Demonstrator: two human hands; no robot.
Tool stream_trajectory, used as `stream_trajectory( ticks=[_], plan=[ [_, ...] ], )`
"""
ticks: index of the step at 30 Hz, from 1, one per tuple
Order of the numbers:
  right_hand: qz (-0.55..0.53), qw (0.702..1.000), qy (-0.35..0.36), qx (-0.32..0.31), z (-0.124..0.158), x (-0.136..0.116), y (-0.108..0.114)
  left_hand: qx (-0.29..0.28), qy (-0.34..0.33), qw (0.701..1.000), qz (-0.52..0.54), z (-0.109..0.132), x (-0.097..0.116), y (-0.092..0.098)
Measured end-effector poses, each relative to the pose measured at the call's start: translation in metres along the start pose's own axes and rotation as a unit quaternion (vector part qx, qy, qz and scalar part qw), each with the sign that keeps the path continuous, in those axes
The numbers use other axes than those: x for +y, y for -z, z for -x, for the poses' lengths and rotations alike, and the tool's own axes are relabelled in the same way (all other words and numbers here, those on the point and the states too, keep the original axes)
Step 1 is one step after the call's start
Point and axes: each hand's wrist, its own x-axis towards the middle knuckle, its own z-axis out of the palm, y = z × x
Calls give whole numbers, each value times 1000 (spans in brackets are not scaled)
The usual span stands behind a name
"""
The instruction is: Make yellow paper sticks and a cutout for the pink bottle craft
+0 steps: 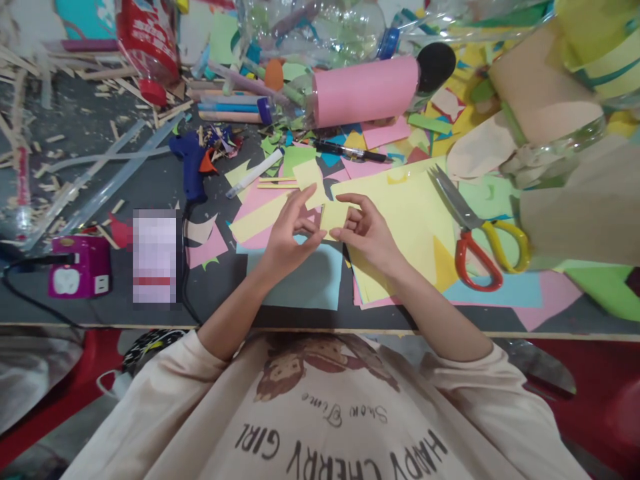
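Observation:
Both my hands meet over the middle of the dark table [75, 313]. Between them is a small yellow paper piece [334, 217]. My left hand [287, 233] pinches its left edge with thumb and fingers. My right hand [365, 230] pinches its right edge, fingers curled. Under the hands lie a light blue sheet [313, 283] and a stack of yellow sheets [405, 220]. Red-and-yellow-handled scissors [475, 233] rest on the paper to the right of my right hand.
A blue glue gun [193, 163] lies left of the hands, a purple power strip [80, 265] further left. A pink-wrapped bottle [367, 90], a black pen [350, 151], glue sticks, paper scraps, wood splinters and clear plastic bottles crowd the far side.

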Motion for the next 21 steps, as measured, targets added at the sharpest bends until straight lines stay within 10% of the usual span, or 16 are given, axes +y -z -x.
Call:
stream_trajectory(
  ticks=[21],
  plan=[
    [55,995,38,76,3,-1,11,-3,-25,999,-39,2,0,-2]
  ],
)
